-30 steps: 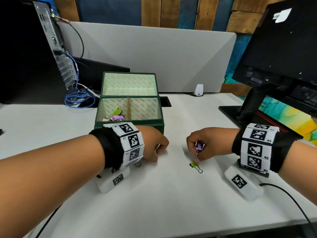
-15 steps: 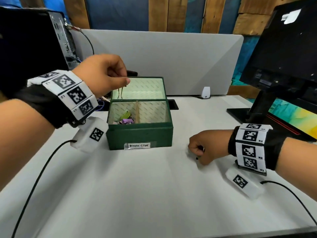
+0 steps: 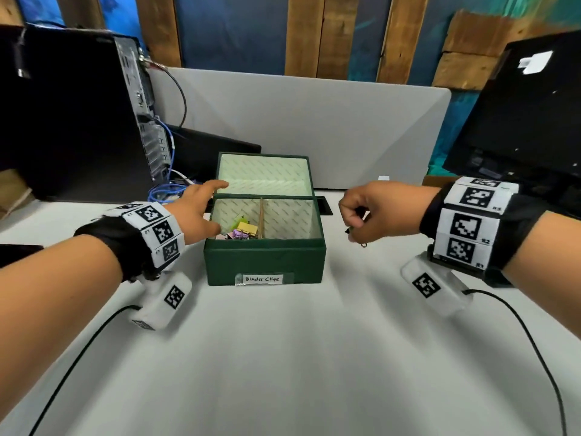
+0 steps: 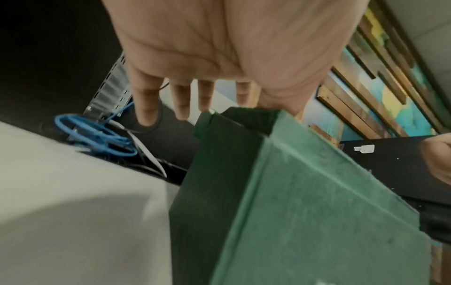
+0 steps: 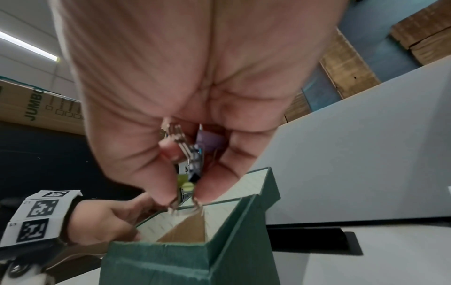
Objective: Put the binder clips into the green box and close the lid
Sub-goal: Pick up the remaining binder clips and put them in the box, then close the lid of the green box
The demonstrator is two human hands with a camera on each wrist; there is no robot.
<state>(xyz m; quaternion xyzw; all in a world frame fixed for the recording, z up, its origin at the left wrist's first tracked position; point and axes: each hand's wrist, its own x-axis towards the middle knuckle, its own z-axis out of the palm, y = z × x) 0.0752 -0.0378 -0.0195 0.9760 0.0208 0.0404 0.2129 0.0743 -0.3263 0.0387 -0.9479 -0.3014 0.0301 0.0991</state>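
Note:
The green box (image 3: 264, 259) stands open mid-table, its lid (image 3: 265, 173) tipped back behind it. Several coloured binder clips (image 3: 242, 231) lie in its left compartment; the right compartment looks bare. My left hand (image 3: 201, 209) is open beside the box's left wall, fingers stretched toward the lid's left edge (image 4: 207, 123). My right hand (image 3: 361, 215) hovers just right of the box, curled round several binder clips (image 5: 195, 160), purple, blue and green, with wire handles sticking out below the fingertips (image 5: 171, 192).
A black computer tower (image 3: 78, 114) with blue cable (image 3: 166, 191) stands at the back left, a monitor (image 3: 528, 114) at the back right. A grey divider panel (image 3: 314, 121) runs behind the box. Wrist camera cables trail across the white table (image 3: 283, 357).
My left hand has dropped its clip into the box and now lies open beside the left wall. My right hand picked up the clips from the table and lifted them toward the box.

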